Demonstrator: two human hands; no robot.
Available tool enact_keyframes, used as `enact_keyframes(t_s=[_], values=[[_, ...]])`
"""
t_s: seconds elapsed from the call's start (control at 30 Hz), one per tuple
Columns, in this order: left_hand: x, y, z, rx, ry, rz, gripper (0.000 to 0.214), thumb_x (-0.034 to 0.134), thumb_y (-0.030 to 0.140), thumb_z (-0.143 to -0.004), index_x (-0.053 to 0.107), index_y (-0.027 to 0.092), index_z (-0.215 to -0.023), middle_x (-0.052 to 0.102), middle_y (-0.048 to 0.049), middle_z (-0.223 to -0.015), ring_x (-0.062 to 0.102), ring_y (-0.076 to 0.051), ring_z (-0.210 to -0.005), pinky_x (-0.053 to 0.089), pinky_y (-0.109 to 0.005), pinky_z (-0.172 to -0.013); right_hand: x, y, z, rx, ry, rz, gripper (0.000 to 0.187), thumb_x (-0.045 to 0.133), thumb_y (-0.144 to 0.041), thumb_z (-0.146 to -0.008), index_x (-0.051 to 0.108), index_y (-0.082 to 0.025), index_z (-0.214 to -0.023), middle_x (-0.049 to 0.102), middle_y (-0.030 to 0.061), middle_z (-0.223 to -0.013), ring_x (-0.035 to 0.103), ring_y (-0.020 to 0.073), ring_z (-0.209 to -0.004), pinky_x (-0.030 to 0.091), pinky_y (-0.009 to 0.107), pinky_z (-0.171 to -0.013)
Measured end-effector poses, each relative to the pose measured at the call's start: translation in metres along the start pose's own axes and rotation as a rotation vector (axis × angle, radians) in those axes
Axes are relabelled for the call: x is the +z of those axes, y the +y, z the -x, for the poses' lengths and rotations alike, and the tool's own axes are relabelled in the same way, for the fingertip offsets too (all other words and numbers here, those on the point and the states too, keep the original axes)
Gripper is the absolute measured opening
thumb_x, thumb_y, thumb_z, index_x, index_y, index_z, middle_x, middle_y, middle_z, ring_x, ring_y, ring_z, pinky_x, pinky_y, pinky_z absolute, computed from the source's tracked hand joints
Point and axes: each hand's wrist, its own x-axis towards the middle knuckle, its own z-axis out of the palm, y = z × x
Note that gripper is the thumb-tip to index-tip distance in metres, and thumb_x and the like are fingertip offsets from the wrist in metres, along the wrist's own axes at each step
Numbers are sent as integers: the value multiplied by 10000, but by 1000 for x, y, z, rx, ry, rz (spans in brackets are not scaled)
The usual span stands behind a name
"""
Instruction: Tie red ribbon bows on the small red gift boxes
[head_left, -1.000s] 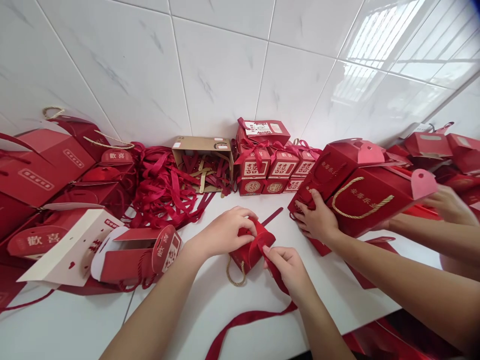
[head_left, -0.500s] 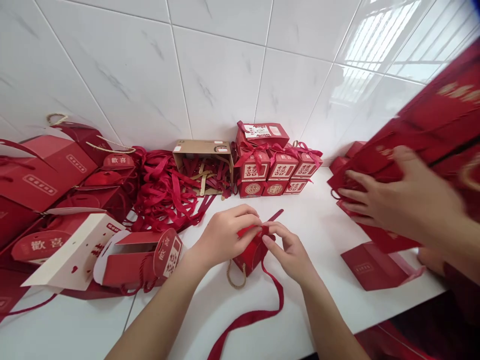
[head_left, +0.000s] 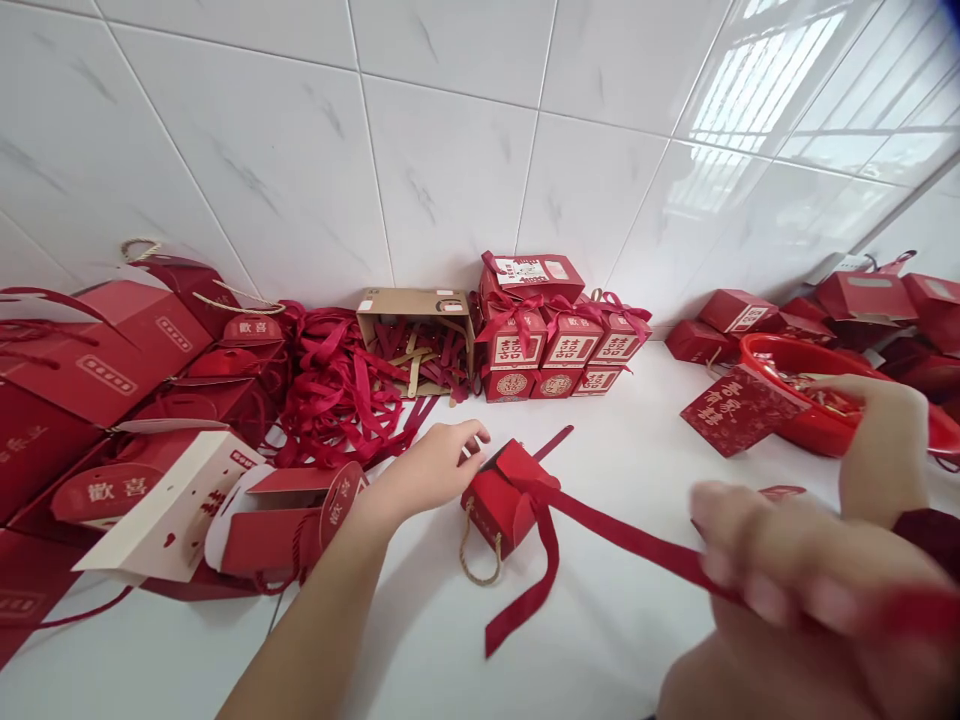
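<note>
A small red gift box (head_left: 504, 500) with a twine handle (head_left: 480, 575) lies tilted on the white table in the head view. A dark red ribbon (head_left: 630, 532) passes at its flap, with one tail hanging toward me and the other stretched to the right. My right hand (head_left: 817, 590), blurred and close to the camera, is closed around that stretched length. At the box's upper left corner is my left hand (head_left: 442, 465), fingers slightly apart and holding nothing; whether it touches the box I cannot tell.
Another person's hand (head_left: 874, 400) reaches into a red basin (head_left: 795, 360) at right. Tied boxes (head_left: 555, 340) stand stacked by the wall. Beside them are a cardboard carton (head_left: 412, 300) of strips and a ribbon heap (head_left: 337, 390). Larger red boxes (head_left: 135, 335) fill the left.
My right hand has left the box and pulled the ribbon far right. My left hand has let go and drawn slightly left. The other person's large red stack is gone from the right.
</note>
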Motion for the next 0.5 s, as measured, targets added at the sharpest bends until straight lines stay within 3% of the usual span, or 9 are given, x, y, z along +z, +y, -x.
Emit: enact_keyframes(t_s=[0.03, 0.13, 0.2, 0.33, 0.5], values=[[-1, -2, -1, -16, 6, 6, 301, 455, 354, -862, 609, 234, -1091, 698, -61, -1043, 674, -233, -903, 524, -322, -747, 8, 7, -5, 22, 5, -20, 399, 432, -556, -888, 530, -257, -644, 481, 16, -551, 493, 189, -519, 421, 391, -590], [-2, -5, -2, -27, 5, 22, 355, 466, 351, -853, 605, 219, -1152, 687, -78, -1116, 679, -238, -911, 530, -322, -747, 44, 39, -21, 232, -329, 97, 308, 466, -411, -904, 567, -226, -680, 598, 68, -862, 574, 208, -802, 459, 370, -750], [-2, -7, -2, -16, -7, 42, 369, 465, 371, -861, 607, 219, -1166, 686, -77, -1138, 683, -237, -906, 533, -318, -745, 65, 63, -27, 322, -447, 200, 306, 453, -380, -897, 587, -215, -677, 585, 84, -1029, 567, 224, -965, 447, 388, -857], [2, -9, -1, -2, -37, 70, 425, 461, 424, -874, 574, 223, -1231, 667, -91, -1189, 673, -248, -965, 532, -314, -758, 83, 88, -27, 391, -527, 278, 320, 464, -314, -869, 554, -203, -583, 550, 92, -1200, 462, 286, -1215, 386, 463, -969], [5, -9, 0, 2, -75, 64, 441, 443, 446, -889, 531, 249, -1273, 674, -90, -1163, 669, -244, -977, 527, -311, -753, 83, 88, -27, 442, -552, 252, 309, 455, -299, -866, 553, -201, -590, 560, 87, -1213, 471, 269, -1219, 374, 450, -985]])
